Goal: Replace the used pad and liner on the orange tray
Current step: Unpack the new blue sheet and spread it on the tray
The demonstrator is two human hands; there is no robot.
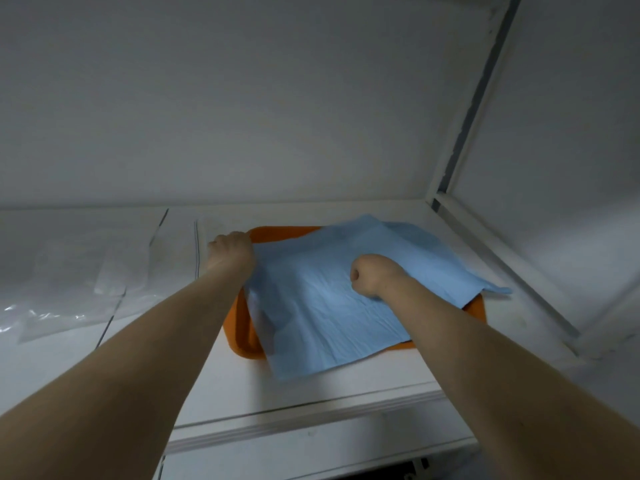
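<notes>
Overhanging orange tray (239, 327), a blue pad (322, 299).

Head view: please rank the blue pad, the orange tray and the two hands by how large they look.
1. blue pad
2. orange tray, mostly covered by it
3. left hand and right hand, alike, not ranked

One orange rectangular plastic tray (240, 341), centre of frame. One light-blue creased paper-like sheet (322, 306) lying over it. Two bare hands: left hand (232, 251), right hand (369, 277). Clear plastic bags (69, 306) at left of frame: at least two, exact count unclear. One white shelf (311, 393).
</notes>
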